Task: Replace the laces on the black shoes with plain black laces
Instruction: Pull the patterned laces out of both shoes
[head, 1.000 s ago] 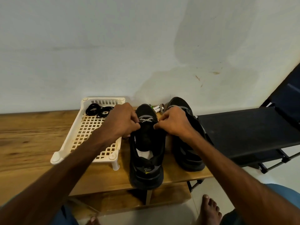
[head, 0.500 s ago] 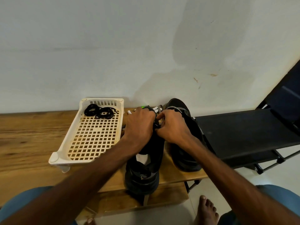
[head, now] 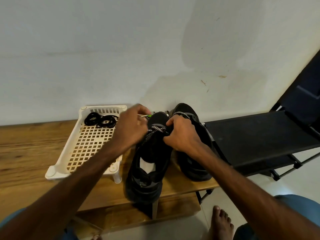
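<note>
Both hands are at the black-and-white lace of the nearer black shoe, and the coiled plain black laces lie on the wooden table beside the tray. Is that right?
Not quite. The head view shows the coiled plain black laces inside the cream tray, at its far end, not on the table. The left hand and right hand are at the black-and-white lace of the nearer black shoe.

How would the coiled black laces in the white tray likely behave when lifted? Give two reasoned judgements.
The black laces lie in loose loops, so they are probably floppy and apt to uncoil. They look thin, so likely light.
</note>
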The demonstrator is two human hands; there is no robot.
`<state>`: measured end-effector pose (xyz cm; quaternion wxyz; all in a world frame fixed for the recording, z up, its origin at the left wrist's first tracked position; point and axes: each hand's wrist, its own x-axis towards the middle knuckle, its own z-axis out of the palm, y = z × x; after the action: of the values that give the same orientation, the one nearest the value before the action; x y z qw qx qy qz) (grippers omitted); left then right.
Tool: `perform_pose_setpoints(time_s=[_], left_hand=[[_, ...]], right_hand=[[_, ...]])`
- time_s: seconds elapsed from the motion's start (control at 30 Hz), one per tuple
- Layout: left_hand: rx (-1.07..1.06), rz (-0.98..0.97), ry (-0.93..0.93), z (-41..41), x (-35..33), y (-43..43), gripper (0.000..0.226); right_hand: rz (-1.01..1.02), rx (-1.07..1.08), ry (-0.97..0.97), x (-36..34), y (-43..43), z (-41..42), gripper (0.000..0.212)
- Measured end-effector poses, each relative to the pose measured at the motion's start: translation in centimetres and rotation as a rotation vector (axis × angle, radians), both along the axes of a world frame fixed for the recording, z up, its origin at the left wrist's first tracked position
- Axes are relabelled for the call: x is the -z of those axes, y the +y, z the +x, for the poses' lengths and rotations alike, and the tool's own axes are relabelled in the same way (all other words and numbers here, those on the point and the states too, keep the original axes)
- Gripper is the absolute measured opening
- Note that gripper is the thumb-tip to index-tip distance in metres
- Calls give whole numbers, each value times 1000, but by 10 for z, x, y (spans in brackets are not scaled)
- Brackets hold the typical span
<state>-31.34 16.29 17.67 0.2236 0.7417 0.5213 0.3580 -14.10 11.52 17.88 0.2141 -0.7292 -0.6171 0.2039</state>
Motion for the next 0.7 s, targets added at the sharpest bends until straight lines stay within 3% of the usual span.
perform_pose_setpoints(time_s=[0.13,0.23,0.33,0.47,0.53,0.6,0.7], left_hand=[[145,111,457,26,13,-15,31],[81,221,597,38,15,-13,30],[93,251,550,42,15,-11,24],[27,92,245,20,-3,4,3],[-76,97,114,-2,-12,17,6],[-154,60,86,-19,-13,26,10],[-125,-25,189,-15,-6,23,13]], right_hand=[[12,-12,-32,-3,-1,-4,50],[-5,-53,-73,-5,-3,-6,50],[-18,-63,-82,-6,-4,-7,50],[-31,-16,-78,-5,-3,-4,48],[-30,-3,-68,-5,-2,-2,44],[-24,-5,-48,-4,-3,-3,42],[-13,-20,-56,-2,-5,-7,53]])
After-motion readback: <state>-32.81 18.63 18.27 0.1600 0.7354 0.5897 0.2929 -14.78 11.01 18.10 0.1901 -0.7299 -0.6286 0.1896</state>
